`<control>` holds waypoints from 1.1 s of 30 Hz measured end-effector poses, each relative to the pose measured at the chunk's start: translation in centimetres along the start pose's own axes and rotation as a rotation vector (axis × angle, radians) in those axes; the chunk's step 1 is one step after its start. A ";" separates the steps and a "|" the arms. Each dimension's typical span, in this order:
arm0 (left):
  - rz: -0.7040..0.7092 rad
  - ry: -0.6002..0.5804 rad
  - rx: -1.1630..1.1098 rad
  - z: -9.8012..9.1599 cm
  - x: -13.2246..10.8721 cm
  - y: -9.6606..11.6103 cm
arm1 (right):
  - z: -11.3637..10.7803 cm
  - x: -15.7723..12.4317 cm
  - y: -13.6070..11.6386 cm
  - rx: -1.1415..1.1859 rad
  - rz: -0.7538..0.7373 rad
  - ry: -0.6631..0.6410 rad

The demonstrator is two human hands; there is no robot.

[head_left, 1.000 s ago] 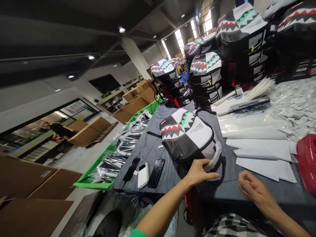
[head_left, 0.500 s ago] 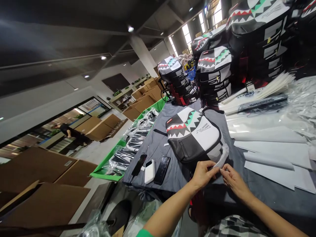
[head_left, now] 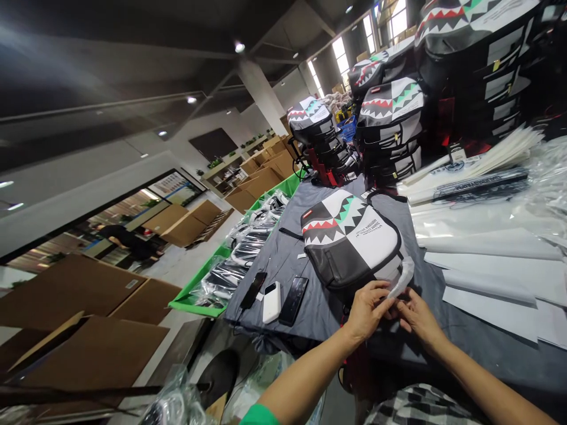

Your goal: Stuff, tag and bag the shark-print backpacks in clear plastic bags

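Observation:
A black, grey and white backpack (head_left: 374, 236) with red and green shark teeth lies on the grey cloth-covered table. From its near right end curves a carry handle (head_left: 406, 276) covered in thin whitish wrapping. My left hand (head_left: 367, 310) pinches the near end of this wrapped handle between thumb and fingers. Close against it, my right hand (head_left: 415, 316) has its fingertips pressed together at the same end. What lies between the right fingertips is mostly hidden.
Two dark phones (head_left: 293, 301) (head_left: 253, 290) and a white power bank (head_left: 271, 302) lie left of the backpack. White paper sheets (head_left: 487, 313) and clear plastic bags (head_left: 478, 218) cover the right side. Stacked backpacks (head_left: 390, 127) stand behind. A green bin (head_left: 195, 306) holds bagged goods; a person (head_left: 126, 241) bends far left.
The view has shifted slightly. My right hand's fingers have curled further in under the handle's end, closer to my left fingers. The backpack stays in place.

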State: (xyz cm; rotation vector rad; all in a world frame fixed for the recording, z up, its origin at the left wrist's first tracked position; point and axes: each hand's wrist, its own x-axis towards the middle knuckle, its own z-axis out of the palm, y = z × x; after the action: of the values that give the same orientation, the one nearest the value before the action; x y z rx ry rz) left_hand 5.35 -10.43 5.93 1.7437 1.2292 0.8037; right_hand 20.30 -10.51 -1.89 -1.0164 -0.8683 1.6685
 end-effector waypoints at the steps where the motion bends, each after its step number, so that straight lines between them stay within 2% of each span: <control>1: 0.004 -0.003 -0.002 0.0 0.0 -0.1 | 0.1 -0.3 0.1 0.025 0.004 0.031; 3: 0.009 -0.009 -0.029 0.1 0.0 -0.2 | 0.2 -1.2 0.0 0.080 0.017 0.069; 5: 0.016 -0.003 -0.041 0.2 0.0 -0.3 | 0.4 -2.4 -0.4 0.160 0.041 0.050; 9: 0.057 0.011 0.003 0.4 -0.2 -0.4 | 1.1 -3.8 -1.6 0.391 0.114 -0.087; 13: 0.093 0.105 0.084 0.1 -0.2 -0.3 | 1.3 -3.3 -2.5 0.546 0.118 -0.187; 14: 0.070 0.096 0.103 0.0 -0.1 -0.2 | 1.2 -3.0 -2.6 0.576 0.111 -0.202; 16: 0.033 0.002 0.183 -0.2 0.2 -0.1 | 0.8 -2.5 -2.9 0.622 0.091 -0.216; 19: 0.163 -0.143 0.476 0.1 0.3 -0.2 | -0.1 -2.3 -3.2 0.679 0.075 -0.197; 24: 0.443 -0.164 0.770 1.3 -1.2 -2.2 | -2.8 -2.9 -3.7 0.676 0.267 -0.084; 26: 0.618 -0.122 0.991 1.3 -2.5 -3.7 | -4.0 -3.1 -3.8 0.566 0.308 -0.025; 28: 0.786 -0.039 1.203 0.4 -4.0 -4.8 | -5.1 -2.7 -4.0 0.373 0.270 0.051; 29: 0.834 0.005 1.239 -0.3 -4.6 -5.0 | -5.6 -2.4 -4.0 0.259 0.226 0.104; 31: 0.829 0.138 1.189 -2.3 -5.3 -4.5 | -6.1 -1.2 -4.1 0.067 0.143 0.201; 33: 0.623 0.349 1.035 -4.7 -4.8 -3.1 | -6.1 0.3 -4.0 -0.002 0.096 0.236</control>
State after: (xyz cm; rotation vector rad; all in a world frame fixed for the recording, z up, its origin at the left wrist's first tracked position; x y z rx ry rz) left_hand -1.51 -13.21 5.08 3.0258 1.4760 0.9101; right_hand 27.26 -8.52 -0.81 -1.2441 -0.6747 1.5879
